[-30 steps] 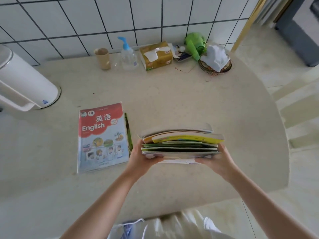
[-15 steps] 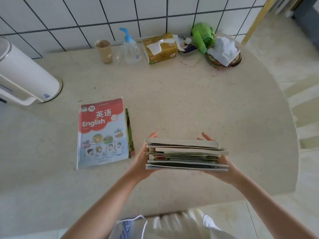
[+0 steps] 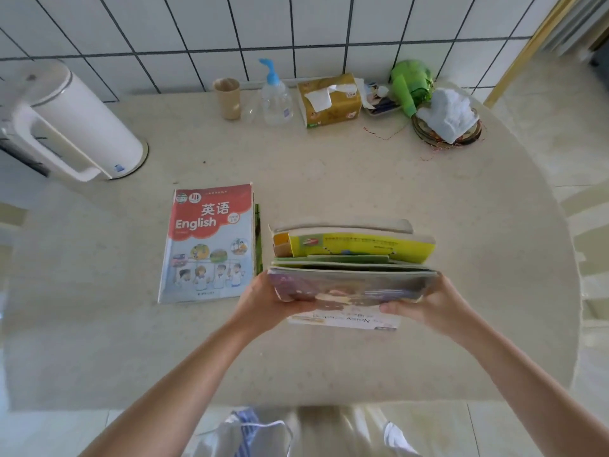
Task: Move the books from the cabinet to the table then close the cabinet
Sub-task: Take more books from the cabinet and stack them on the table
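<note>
Between my two hands, over the near middle of the table [image 3: 379, 179], I have the stack of books [image 3: 352, 258] tipped so its edges face me. My left hand [image 3: 263, 300] grips the left end with the thumb curled over the front cover, and my right hand [image 3: 431, 303] grips the right end with its fingers wrapped underneath. I count several thin, soft-covered volumes: a pale one at the far side, a thicker one with a bright yellow cover, a couple of green ones, and a blurred purplish glossy cover nearest me. A white cover with upside-down print shows below the stack; I cannot tell whether it touches the tabletop.

Just to the left, apart from the stack, the English textbook [image 3: 209, 242] lies flat, red across its top and pale blue below with cartoon children, a green book edge [image 3: 258, 239] peeping out from under its right side.

I see a pale, speckled, stone-like tabletop with a rounded edge. Along the white tiled wall [image 3: 329, 31] stand a white cylindrical kettle [image 3: 75, 123], a tan cup [image 3: 227, 97], a clear pump bottle [image 3: 276, 100] with a blue nozzle, a yellow tissue pack [image 3: 329, 100], a crumpled green bag [image 3: 410, 84] and a white cloth [image 3: 446, 115] on a round mat.
</note>
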`<act>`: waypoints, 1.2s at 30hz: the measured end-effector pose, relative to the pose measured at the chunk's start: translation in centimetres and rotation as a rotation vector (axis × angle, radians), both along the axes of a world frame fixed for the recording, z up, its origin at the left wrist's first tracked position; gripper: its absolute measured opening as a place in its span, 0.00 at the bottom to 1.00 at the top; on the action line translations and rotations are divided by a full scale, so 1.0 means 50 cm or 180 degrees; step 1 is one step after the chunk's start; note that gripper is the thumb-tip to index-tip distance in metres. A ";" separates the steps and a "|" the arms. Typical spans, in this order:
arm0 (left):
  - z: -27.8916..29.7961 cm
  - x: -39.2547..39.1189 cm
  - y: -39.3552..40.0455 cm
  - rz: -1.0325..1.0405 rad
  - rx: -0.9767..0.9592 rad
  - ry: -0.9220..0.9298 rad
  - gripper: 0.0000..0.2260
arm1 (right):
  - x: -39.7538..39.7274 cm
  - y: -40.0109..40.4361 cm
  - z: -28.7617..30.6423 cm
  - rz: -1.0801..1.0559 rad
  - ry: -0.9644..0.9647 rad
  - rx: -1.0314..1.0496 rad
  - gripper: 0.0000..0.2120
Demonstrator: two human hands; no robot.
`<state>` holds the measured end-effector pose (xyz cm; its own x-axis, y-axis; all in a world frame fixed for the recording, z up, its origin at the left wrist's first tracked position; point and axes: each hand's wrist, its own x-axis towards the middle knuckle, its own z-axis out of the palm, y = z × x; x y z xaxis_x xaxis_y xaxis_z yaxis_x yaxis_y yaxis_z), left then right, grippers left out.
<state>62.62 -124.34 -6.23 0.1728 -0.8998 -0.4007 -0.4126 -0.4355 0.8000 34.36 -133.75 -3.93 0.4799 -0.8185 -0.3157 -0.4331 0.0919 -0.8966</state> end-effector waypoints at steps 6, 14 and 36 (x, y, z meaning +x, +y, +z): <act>0.057 0.069 0.027 0.0593 -0.0363 0.0417 0.31 | 0.105 -0.027 0.060 -0.0055 -0.0535 0.0213 0.23; 0.104 0.205 0.049 0.1363 -0.0536 0.1205 0.31 | 0.312 -0.032 0.110 -0.0280 -0.0725 0.0500 0.35; 0.019 0.477 -0.056 0.1542 0.0828 0.0755 0.15 | 0.649 -0.093 0.001 -0.0886 0.0223 0.1864 0.30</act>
<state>86.47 -127.13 -5.28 0.4177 -0.6081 -0.6751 0.0588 -0.7234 0.6879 66.82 -138.38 -3.86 0.2368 -0.5924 -0.7701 -0.3782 0.6739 -0.6347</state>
